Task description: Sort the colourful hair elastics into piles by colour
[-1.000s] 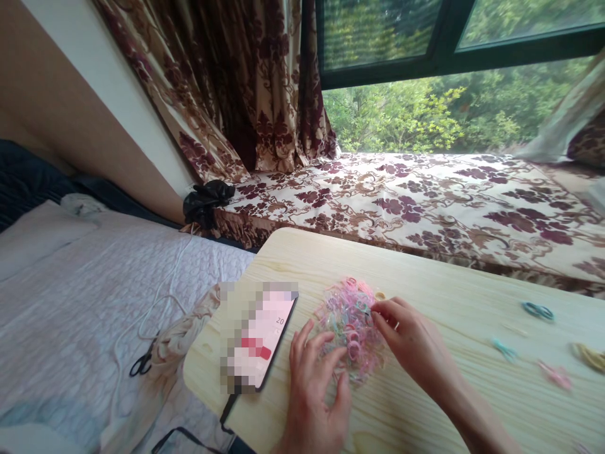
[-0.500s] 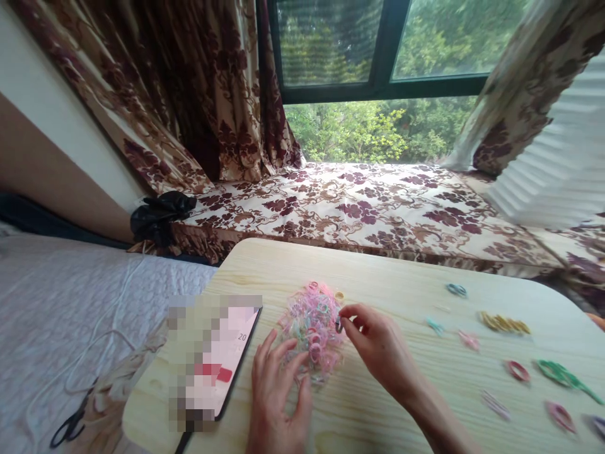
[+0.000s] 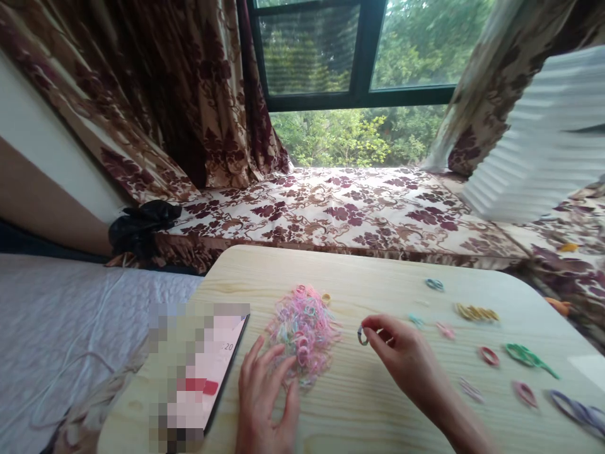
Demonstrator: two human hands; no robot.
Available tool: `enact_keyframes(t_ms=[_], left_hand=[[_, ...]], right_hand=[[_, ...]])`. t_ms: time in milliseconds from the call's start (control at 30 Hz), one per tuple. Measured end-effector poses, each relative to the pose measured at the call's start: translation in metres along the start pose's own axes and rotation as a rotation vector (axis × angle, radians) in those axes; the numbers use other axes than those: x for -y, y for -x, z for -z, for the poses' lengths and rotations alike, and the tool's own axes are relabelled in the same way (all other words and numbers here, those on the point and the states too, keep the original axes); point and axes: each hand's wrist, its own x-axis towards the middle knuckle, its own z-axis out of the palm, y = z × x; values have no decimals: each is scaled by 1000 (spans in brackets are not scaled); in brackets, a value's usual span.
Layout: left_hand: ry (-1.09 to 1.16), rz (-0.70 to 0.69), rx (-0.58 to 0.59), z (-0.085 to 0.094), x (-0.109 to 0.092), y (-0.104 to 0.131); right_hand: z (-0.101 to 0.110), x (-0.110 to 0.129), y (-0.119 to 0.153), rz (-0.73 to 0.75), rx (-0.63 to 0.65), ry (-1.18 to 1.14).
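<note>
A loose heap of small hair ties [image 3: 307, 325], mostly pink with some mint and lilac, lies on the pale wooden table [image 3: 378, 277]. My left hand [image 3: 267, 391] rests at the heap's near-left edge, fingers spread, with the fingertips touching or just over it. To the right of the heap, my right hand [image 3: 401, 353] pinches one small greyish hair tie [image 3: 362, 335] between thumb and forefinger, a little above the table. Nothing else shows in that hand. A single yellow hair tie [image 3: 326, 297] sits at the heap's upper right edge.
Sorted ties lie on the right: gold ones [image 3: 477, 313], green ones [image 3: 532, 359], purple ones [image 3: 579, 413], a blue-grey one [image 3: 435, 285], a red one [image 3: 489, 356] and a pink one [image 3: 525, 395]. A partly blurred phone [image 3: 215, 362] lies left. Beyond the table is a flowered window seat [image 3: 340, 202].
My right hand has moved right, away from the heap, carrying the greyish hair tie. My left hand stays by the heap. The whole view has shifted, so the table sits slightly further left.
</note>
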Motion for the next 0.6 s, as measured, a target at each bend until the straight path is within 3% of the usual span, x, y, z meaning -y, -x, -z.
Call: enact_keyframes(t_ms=[200,333,500,600], left_hand=[[37,-33,-6,-5,2,3],[45,-35,-21,-5,6,3],[-14,-150,7,-5,17,4],[-21,-156,8,-6,19,5]], right_hand=[[28,-19,34,-51,-72,69],[53,-48,52,-118,-125,91],[104,-93,59,-270,-302,146],[141,-114,51,-427,-317,281]])
